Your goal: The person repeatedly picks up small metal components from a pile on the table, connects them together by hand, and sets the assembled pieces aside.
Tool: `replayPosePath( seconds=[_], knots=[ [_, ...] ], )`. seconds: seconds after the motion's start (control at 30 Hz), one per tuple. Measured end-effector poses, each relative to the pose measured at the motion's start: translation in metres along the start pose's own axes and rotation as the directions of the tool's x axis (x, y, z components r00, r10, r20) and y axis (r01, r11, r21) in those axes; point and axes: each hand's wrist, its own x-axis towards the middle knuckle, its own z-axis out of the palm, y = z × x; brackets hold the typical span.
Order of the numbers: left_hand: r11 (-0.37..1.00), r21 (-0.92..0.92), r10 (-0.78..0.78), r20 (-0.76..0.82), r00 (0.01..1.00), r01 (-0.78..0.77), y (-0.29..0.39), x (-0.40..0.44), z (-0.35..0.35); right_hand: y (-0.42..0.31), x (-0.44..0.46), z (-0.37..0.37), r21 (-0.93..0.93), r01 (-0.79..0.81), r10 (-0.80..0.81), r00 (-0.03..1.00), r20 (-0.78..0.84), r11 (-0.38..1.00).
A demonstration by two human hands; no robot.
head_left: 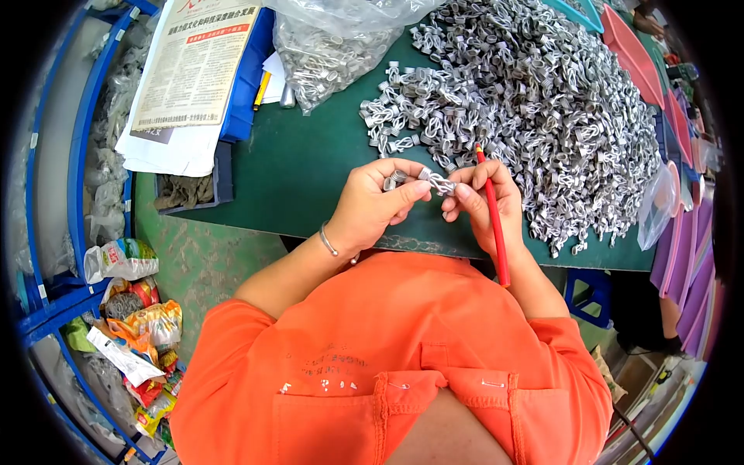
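My left hand [378,200], with a bracelet at the wrist, is closed round small silver metal pieces. Between the fingertips of both hands is a silver looped metal piece [438,183], held above the near part of the green table [271,174]. My right hand [488,198] pinches the other end of that piece and also carries a red pen [494,217], which slants down toward the forearm. Just beyond the hands lies a large heap of similar silver pieces [542,101].
A clear bag of metal parts [333,58] stands at the back. Newspaper [198,66] and papers lie over a blue tray [248,85] at the left. Blue shelving [77,155] is further left. Red trays [632,58] are at the back right.
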Motion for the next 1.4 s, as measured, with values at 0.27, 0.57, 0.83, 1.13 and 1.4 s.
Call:
replayPosePath(
  seconds=[0.27,0.57,0.83,1.13,1.4],
  knots=[
    [0.971,0.160,0.170,0.068,0.983,-0.179,-0.003,-0.003,0.003,0.016,0.004,-0.004,-0.081,0.229,-0.226,0.973,0.045,0.970],
    [0.974,-0.225,-0.021,0.027,0.999,0.027,-0.008,-0.003,0.000,0.008,0.005,0.012,-0.382,0.616,-0.624,0.772,0.119,0.689],
    [0.941,-0.339,0.011,0.097,0.995,0.023,-0.011,-0.001,-0.011,-0.003,0.010,0.002,-0.567,0.557,-0.621,0.777,0.098,0.607],
    [0.755,-0.649,0.031,0.180,0.983,0.095,0.002,0.008,-0.030,0.013,0.020,-0.013,-0.908,0.419,-0.484,0.792,0.372,-0.013],
    [0.997,0.043,0.065,-0.053,0.996,-0.063,-0.004,0.004,-0.007,0.007,0.005,-0.006,-0.419,0.214,-0.250,0.968,-0.034,0.882]
  ],
)
